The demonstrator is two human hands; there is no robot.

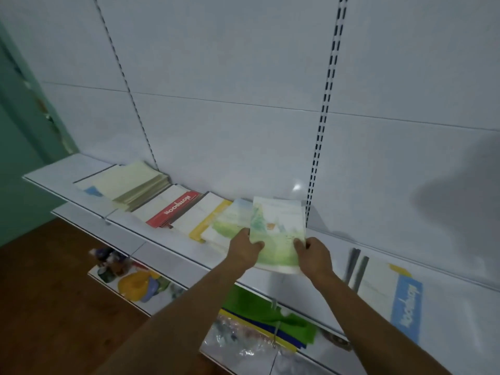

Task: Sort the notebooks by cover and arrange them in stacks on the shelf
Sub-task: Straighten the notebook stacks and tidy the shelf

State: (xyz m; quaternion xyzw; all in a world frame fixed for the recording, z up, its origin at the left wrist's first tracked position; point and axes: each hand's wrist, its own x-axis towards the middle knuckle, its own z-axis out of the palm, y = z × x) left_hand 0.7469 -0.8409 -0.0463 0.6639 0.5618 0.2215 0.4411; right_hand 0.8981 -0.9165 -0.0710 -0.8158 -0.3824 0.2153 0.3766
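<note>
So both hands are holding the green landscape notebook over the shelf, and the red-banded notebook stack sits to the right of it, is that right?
Not quite. In the head view both hands, left hand and right hand, do hold the green landscape notebook over the shelf, but the red-banded notebook stack sits to its left, not right.

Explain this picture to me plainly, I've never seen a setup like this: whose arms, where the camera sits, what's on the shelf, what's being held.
There is no machine. A person wears a camera on the head, looking down at their own arms. The left hand and right hand hold a green landscape notebook by its near edge, over the white shelf. On the shelf lie a cream stack, a red-banded notebook stack, a yellow-edged notebook, another green landscape notebook, and, to the right, a blue-banded notebook.
</note>
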